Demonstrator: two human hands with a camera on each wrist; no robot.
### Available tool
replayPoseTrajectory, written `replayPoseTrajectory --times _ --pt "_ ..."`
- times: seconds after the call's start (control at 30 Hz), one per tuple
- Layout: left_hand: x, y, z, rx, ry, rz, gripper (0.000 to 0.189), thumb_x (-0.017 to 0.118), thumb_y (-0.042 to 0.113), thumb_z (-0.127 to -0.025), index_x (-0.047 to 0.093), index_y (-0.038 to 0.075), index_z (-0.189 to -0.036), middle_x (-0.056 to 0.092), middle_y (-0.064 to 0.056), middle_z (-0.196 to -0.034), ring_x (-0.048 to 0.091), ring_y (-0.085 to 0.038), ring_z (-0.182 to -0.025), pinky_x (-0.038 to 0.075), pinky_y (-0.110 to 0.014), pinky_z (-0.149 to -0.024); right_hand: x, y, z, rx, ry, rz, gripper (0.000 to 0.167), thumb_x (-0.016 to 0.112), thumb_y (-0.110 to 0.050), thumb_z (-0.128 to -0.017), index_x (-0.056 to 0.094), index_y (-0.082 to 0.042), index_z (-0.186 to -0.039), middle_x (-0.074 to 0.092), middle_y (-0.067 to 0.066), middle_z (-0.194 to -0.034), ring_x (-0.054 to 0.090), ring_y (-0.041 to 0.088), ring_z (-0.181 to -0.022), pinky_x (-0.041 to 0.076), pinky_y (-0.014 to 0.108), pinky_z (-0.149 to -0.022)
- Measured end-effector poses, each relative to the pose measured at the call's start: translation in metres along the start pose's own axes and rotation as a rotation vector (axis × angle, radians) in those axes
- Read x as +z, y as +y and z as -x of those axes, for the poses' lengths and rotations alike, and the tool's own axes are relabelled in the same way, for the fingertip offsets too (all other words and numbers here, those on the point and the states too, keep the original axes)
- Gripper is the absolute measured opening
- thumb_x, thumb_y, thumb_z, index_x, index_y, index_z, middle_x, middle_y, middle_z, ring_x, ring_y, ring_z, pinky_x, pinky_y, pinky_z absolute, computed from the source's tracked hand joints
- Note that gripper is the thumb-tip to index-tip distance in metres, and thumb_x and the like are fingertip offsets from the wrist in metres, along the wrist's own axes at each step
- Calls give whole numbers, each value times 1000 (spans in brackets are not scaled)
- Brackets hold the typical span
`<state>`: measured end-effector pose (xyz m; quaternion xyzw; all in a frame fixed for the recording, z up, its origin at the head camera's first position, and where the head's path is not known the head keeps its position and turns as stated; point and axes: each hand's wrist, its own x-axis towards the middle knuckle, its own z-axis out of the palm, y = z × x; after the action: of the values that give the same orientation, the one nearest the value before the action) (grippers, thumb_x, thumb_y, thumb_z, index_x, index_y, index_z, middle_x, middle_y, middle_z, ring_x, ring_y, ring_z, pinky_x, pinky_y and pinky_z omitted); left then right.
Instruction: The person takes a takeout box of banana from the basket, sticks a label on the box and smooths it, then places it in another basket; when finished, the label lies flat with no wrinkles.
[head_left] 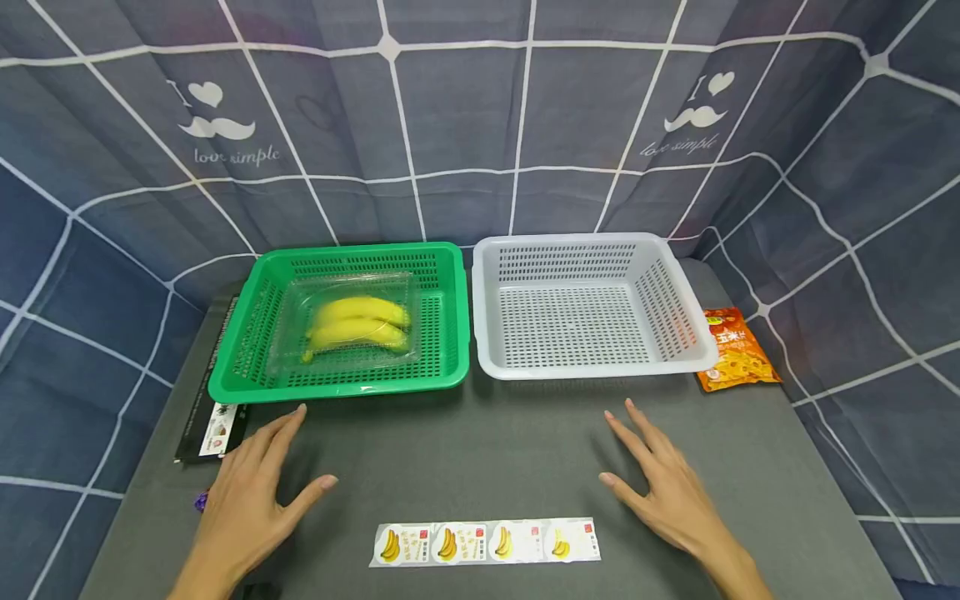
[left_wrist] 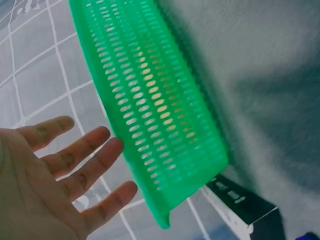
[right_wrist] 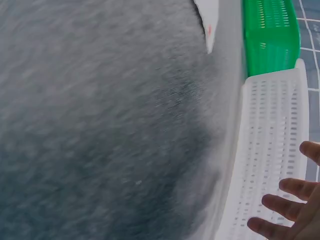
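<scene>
My left hand (head_left: pixel 251 492) hovers over the grey table in front of the green basket (head_left: pixel 337 392), fingers spread and holding nothing. Inside that basket lies a clear plastic tray (head_left: pixel 288 333) with yellow bananas (head_left: pixel 360 321) in it. My right hand (head_left: pixel 667 487) is also spread out with nothing in it, in front of the white basket (head_left: pixel 600 371). Between the hands, nearer to me, a strip of banana stickers (head_left: pixel 483 542) lies flat. The left wrist view has the green basket's perforated side (left_wrist: pixel 150 100) beyond the fingers; the right wrist view has the white basket's side (right_wrist: pixel 267 140).
An orange snack bag (head_left: pixel 738 350) lies right of the white basket. A black box (head_left: pixel 213 425) sits partly under the green basket's left end. A small purple item (head_left: pixel 201 501) shows beside my left hand. Grey checked cloth (head_left: pixel 465 108) hangs around the table's back and sides.
</scene>
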<state>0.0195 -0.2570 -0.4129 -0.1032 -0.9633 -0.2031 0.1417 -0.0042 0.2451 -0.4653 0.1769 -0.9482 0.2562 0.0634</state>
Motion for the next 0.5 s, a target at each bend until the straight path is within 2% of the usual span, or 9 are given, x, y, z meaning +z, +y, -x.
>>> replayPoseTrajectory --times 0.13,0.3,0.5 --pt "-10 -5 -6 -12 27 0 101 86 49 -70 39 16 -153 51 -21 -134 50 -48 -110 34 -63 -88 -2 -6 -7 -14 -25 -94 80 79 -33 -85 38 -28 -154 24 2 -161 36 40 -137 37 66 -93" --pt "-19 -13 -11 -31 47 13 104 88 45 -68 38 17 -154 50 -21 -135 48 -49 -112 32 -64 -87 -5 -10 -14 -32 -54 -149 81 78 -31 -86 35 -29 -155 25 1 -161 35 38 -138 40 66 -90" --pt "-25 -24 -22 -86 23 51 102 87 40 -73 32 20 -156 46 -25 -137 46 -50 -113 31 -66 -86 -6 -14 -26 -73 -72 -234 80 78 -27 -86 35 -27 -155 29 1 -158 35 35 -138 39 66 -90"
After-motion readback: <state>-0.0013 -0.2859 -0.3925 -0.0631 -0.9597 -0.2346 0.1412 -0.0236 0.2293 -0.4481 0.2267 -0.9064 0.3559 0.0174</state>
